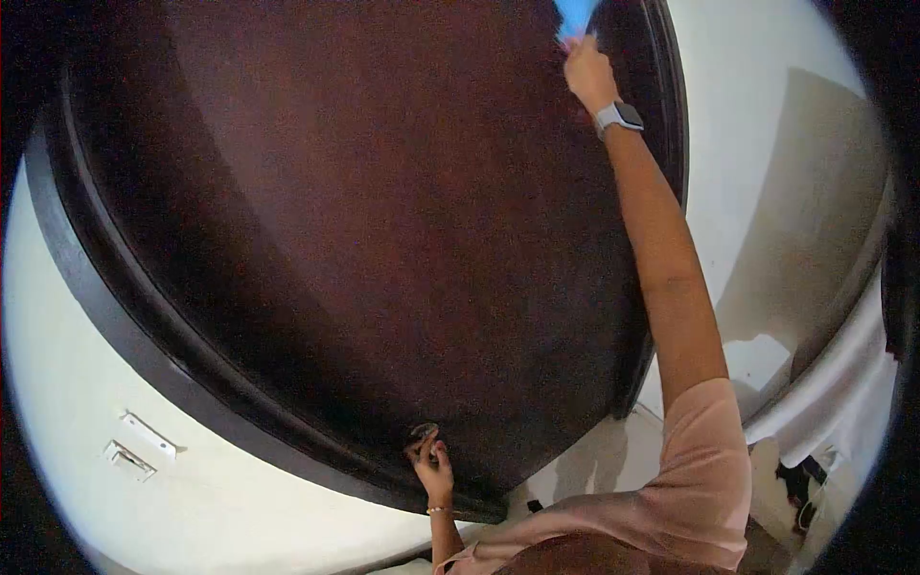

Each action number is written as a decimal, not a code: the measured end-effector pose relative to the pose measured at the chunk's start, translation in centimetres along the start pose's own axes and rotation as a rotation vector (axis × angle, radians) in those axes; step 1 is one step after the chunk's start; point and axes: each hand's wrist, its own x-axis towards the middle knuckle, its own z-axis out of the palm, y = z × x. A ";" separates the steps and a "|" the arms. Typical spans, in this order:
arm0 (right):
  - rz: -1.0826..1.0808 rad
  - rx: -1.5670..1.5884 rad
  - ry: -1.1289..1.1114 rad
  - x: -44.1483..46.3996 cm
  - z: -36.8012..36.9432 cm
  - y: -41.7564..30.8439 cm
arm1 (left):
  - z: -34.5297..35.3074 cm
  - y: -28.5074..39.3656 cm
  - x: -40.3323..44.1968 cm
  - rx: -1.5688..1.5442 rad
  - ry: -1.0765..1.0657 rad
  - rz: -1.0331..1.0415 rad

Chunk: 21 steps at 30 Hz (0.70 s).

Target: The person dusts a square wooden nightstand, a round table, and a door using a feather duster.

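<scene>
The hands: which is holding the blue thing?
The right hand, raised, with the watch; the left hand, low by a metal fitting, has a bracelet and nothing blue.

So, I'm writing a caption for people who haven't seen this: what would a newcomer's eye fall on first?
Probably the dark brown door, which fills the middle of the view. Then the bright blue item, blurred and cut off at the top edge, in the raised right hand. Low in the picture, the left hand is at what looks like a handle.
</scene>
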 end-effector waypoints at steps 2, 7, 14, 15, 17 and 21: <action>0.081 -0.084 -0.023 0.4 -0.2 1.3 | 0.2 0.4 -0.2 0.112 0.039 -0.004; 0.035 -0.086 0.027 0.3 -1.6 2.1 | 0.3 1.1 -0.7 0.187 0.078 0.065; -0.098 0.081 0.035 -2.2 -0.6 2.2 | -1.5 3.3 -0.5 0.101 -0.032 -0.019; -0.115 0.071 -0.002 -3.1 -0.2 1.0 | -1.3 3.5 -0.4 0.092 -0.011 -0.011; -0.141 0.048 -0.068 -5.4 0.1 -1.2 | -1.4 3.0 -0.4 0.081 0.027 0.012; -0.332 0.101 -0.356 -11.5 -1.3 -5.7 | -0.9 -0.4 -0.6 0.137 0.037 0.163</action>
